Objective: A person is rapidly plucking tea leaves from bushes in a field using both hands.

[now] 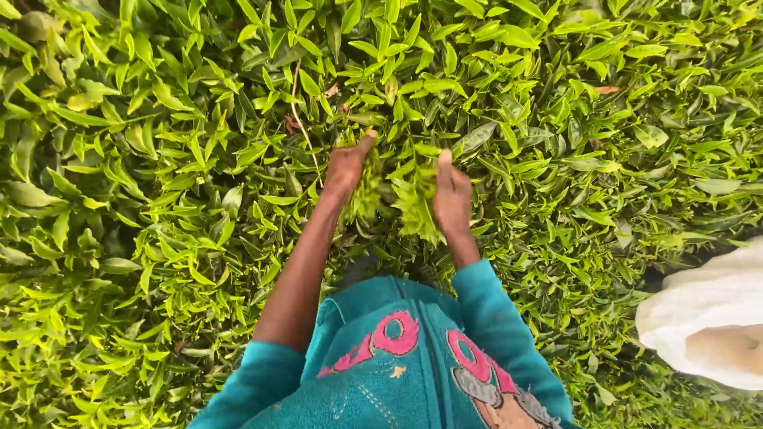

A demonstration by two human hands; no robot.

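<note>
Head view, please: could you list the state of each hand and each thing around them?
Left hand: closed on a bunch of picked leaves, thumb up.
Right hand: closed on a bunch of picked leaves.
Picked leaves: loose, bunched in both hands, hanging down.
Bushes: dense, green, leaves still on the stems.
White sack: at the right edge, partly out of view.

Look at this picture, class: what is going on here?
A person in a teal top stands over a dense green bush. The left hand and the right hand are both among the leaves, each closed on a bunch of plucked leaves. A white sack lies at the right edge.
</note>
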